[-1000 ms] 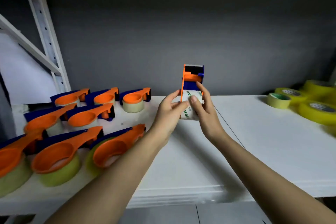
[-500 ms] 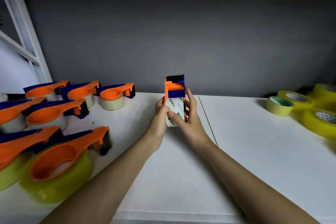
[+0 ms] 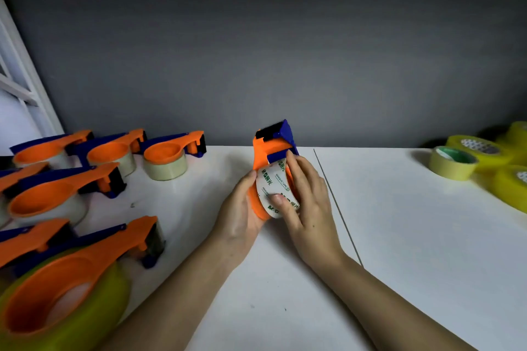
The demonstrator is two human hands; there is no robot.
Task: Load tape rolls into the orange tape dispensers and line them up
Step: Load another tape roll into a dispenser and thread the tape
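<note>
Both hands hold one orange and blue tape dispenser upright on its edge over the white table, near the middle. A white tape roll with green print sits inside it. My left hand cups the dispenser's orange left side. My right hand wraps the right side, thumb pressing on the roll's face. Several loaded orange dispensers lie in rows at the left.
Yellow tape rolls and one pale yellow-green roll lie loose at the far right. A grey wall closes off the back. A white rack frame stands at the far left. A seam runs across the tabletop.
The dispenser has come down closer to the table and tilted, its blue head leaning right. The view has shifted left and down, so the loaded dispensers look nearer.
</note>
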